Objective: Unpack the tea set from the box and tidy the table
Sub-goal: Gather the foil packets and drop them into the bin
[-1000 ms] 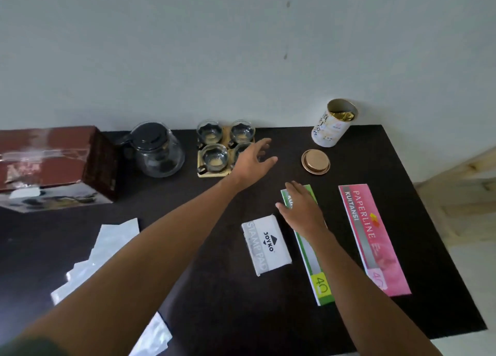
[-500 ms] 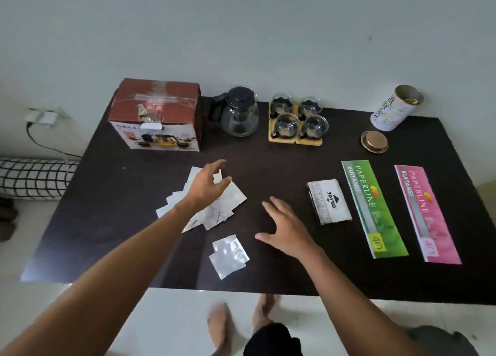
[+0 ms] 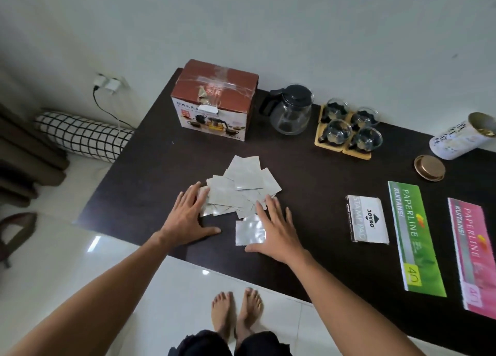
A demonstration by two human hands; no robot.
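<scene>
A loose pile of several silver foil sachets (image 3: 240, 189) lies on the dark table (image 3: 308, 194) near its front edge. My left hand (image 3: 188, 216) lies flat with straight fingers on the pile's left edge. My right hand (image 3: 273, 228) lies flat on the pile's right side, partly covering one sachet (image 3: 248, 232) that sits apart at the front. The red-brown tea set box (image 3: 214, 99) stands closed at the back left. Beside it are the glass teapot (image 3: 291, 111) and several glass cups on a wooden tray (image 3: 346, 151).
Right of my hands lie a white stamp pad box (image 3: 367, 220), a green receipt book (image 3: 414, 236) and a pink receipt book (image 3: 473, 251). A white tin (image 3: 461, 137) leans at the back right, its gold lid (image 3: 429, 168) on the table. My bare feet stand on the tiled floor below the table edge.
The view swung left from the cups to the sachets. Both hands came down from the back of the table and now lie flat on either side of the sachet pile.
</scene>
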